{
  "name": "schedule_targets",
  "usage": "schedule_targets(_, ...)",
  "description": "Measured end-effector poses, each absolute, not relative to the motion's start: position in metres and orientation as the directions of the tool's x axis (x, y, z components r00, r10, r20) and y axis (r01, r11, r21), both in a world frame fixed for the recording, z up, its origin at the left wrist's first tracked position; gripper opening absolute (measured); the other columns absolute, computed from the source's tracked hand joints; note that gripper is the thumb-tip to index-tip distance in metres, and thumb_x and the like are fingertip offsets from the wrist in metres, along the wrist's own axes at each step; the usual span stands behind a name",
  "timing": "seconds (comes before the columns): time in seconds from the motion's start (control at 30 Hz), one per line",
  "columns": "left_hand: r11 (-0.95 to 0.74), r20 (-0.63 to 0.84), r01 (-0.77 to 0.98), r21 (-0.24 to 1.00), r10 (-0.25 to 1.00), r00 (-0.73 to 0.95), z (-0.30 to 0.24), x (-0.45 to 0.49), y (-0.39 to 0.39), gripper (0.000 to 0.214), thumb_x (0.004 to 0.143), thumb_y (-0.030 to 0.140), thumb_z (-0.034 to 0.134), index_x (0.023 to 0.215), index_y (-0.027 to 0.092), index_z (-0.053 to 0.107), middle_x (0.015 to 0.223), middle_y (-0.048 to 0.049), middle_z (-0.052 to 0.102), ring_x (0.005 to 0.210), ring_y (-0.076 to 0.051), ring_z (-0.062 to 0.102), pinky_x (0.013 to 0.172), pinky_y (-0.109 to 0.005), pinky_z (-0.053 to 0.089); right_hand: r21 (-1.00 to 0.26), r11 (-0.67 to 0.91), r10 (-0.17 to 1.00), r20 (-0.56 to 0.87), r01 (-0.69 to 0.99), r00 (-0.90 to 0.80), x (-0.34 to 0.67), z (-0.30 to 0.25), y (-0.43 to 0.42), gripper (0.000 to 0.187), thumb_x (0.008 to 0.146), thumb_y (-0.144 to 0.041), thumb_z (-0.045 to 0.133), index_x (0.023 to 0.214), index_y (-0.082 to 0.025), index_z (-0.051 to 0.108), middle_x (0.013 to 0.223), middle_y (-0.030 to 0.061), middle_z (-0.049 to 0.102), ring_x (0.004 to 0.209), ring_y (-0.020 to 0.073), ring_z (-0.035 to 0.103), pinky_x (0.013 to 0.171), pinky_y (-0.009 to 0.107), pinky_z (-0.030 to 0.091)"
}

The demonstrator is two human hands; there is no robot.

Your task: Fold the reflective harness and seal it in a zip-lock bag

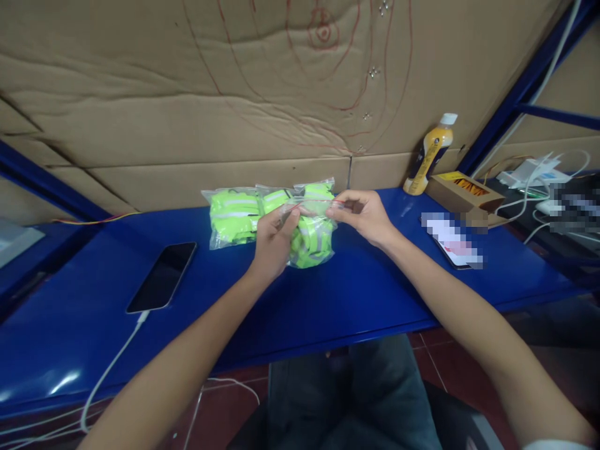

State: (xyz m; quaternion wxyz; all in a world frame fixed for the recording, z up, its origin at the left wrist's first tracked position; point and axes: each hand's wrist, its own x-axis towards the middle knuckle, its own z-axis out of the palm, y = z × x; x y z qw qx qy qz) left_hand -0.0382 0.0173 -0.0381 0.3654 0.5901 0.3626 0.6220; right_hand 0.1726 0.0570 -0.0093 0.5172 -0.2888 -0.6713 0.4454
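Observation:
A clear zip bag [313,245] with a folded neon yellow-green item with silvery reflective strips inside is held up by its top edge, which has a red line. My left hand [273,242] pinches the left end of that edge between thumb and fingers. At the other end, my right hand [364,215] is closed on the same edge. Behind, a similar filled bag [233,217] lies to the left, another bag [276,199] shows partly beside it, and a third bag [321,189] is partly hidden behind the held one.
On the blue table [365,287], a dark phone [163,278] with a white charging cable [110,365] lies at left. To the right are another phone [452,240], a yellow drink bottle [429,156] and an open cardboard box [469,195]. Cardboard sheeting [154,94] rises behind.

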Motion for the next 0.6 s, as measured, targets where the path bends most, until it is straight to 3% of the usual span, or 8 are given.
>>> schedule_targets(0.1,-0.454,0.452,-0.027,0.891,0.891,-0.05,-0.04,-0.037,0.019,0.029,0.103,0.051,0.069,0.099,0.023,0.076,0.1,-0.0053,0.079,0.095,-0.023,0.076,0.086,-0.037,0.063,-0.914,0.375,0.872,0.404,-0.155,-0.277,0.17,-0.006,0.054,0.059,0.06,-0.07,0.099,0.077,-0.021,0.072,0.075,0.0006,0.07,0.067,0.0149,0.063,0.068,0.032,0.057)
schedule_targets(0.2,-0.484,0.479,-0.036,0.874,0.872,-0.097,-0.038,-0.037,0.019,0.033,0.105,0.058,0.065,0.109,0.026,0.069,0.095,-0.004,0.079,0.093,-0.023,0.076,0.084,-0.037,0.063,-0.883,0.441,0.856,0.468,-0.162,-0.221,0.17,-0.003,0.053,0.06,0.062,-0.07,0.099,0.081,-0.021,0.069,0.076,-0.0003,0.07,0.067,0.0135,0.063,0.067,0.029,0.055)
schedule_targets(0.33,-0.547,0.556,0.099,0.831,0.82,-0.138,-0.033,-0.041,0.019,0.047,0.104,0.066,0.063,0.086,0.023,0.069,0.088,-0.0049,0.077,0.092,-0.022,0.075,0.084,-0.036,0.062,-0.839,0.532,0.833,0.543,-0.117,-0.11,0.17,-0.003,0.055,0.064,0.065,-0.07,0.098,0.095,-0.025,0.064,0.077,-0.0032,0.068,0.07,0.0135,0.063,0.07,0.029,0.055)
schedule_targets(0.43,-0.55,0.559,0.099,0.829,0.813,-0.163,-0.03,-0.044,0.02,0.047,0.103,0.063,0.066,0.082,0.022,0.071,0.084,-0.0049,0.077,0.088,-0.021,0.075,0.081,-0.034,0.061,-0.861,0.5,0.844,0.509,-0.097,-0.168,0.173,-0.004,0.057,0.065,0.067,-0.071,0.096,0.103,-0.024,0.068,0.08,-0.002,0.07,0.072,0.0146,0.065,0.071,0.03,0.056)
schedule_targets(0.6,-0.489,0.468,-0.086,0.868,0.864,-0.183,-0.027,-0.041,0.019,0.045,0.094,0.066,0.076,0.089,0.022,0.077,0.09,-0.0055,0.08,0.083,-0.02,0.075,0.077,-0.033,0.061,-0.912,0.398,0.874,0.411,-0.104,-0.261,0.178,-0.006,0.059,0.059,0.064,-0.071,0.098,0.082,-0.021,0.072,0.07,-0.0009,0.068,0.062,0.0129,0.059,0.062,0.03,0.053)
